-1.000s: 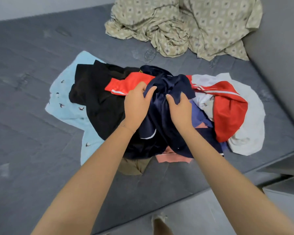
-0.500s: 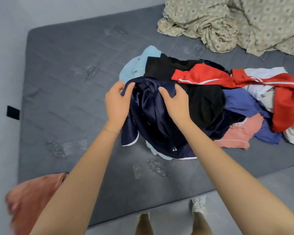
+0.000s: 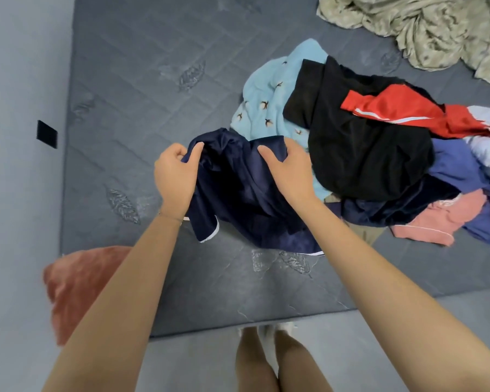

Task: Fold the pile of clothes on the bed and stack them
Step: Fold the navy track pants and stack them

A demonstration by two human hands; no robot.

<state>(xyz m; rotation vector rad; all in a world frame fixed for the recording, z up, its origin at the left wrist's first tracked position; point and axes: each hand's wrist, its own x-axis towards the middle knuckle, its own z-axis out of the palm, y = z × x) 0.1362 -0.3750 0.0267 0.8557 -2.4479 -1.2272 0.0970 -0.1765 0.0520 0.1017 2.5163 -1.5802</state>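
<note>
**Fig. 1.** Nearest us, a cushion (image 3: 77, 287) lies by the bed's (image 3: 153, 80) corner. Over bare bed, our left hand (image 3: 176, 176) pinches one upper edge of the navy garment (image 3: 244, 193), fingers curled round the cloth. Our right hand (image 3: 289, 171) grips the other edge, thumb spread across the front. The garment sags between them, hem resting on the bed, its far side touching the pile (image 3: 402, 171). We judge that this two-point hold serves to spread it flat beside the pile for folding. Beyond lie a blue cloth (image 3: 266, 108), a black top (image 3: 351, 123) and a red top (image 3: 393, 108). A crumpled sheet (image 3: 422, 29) lies farthest. Nothing is stacked yet.
</note>
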